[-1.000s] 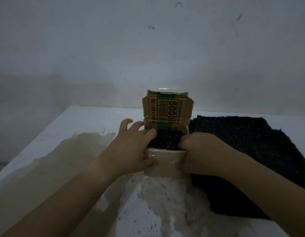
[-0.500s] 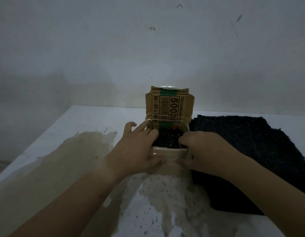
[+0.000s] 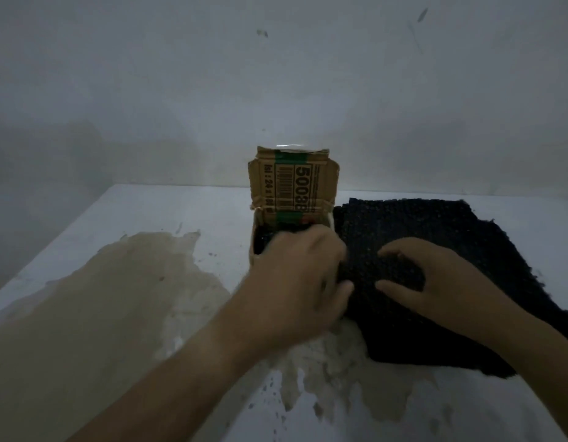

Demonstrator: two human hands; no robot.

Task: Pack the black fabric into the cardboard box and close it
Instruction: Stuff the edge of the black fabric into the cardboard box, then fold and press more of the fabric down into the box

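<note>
**Hands at the box and the fabric**

Right hand (image 3: 435, 279) pinches a fold of the black fabric (image 3: 451, 224), thumb and fingers closed on it. Left hand (image 3: 302, 275) covers the cardboard box (image 3: 290, 186) opening; its grip cannot be told. Both rest on a white table (image 3: 149, 218) blotched with tan stains, before a bare grey wall (image 3: 276, 74). The upright flap reads "5008" beside a barcode. Fabric lies just right of the box.

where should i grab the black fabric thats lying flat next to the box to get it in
Judging by its pose, pinch the flat black textured fabric at its near-left edge beside the open brown cardboard box, coming from above. It lies spread on the white table, and the right hand is already bunching a fold there, which gives the fingers something raised to grip.
</note>
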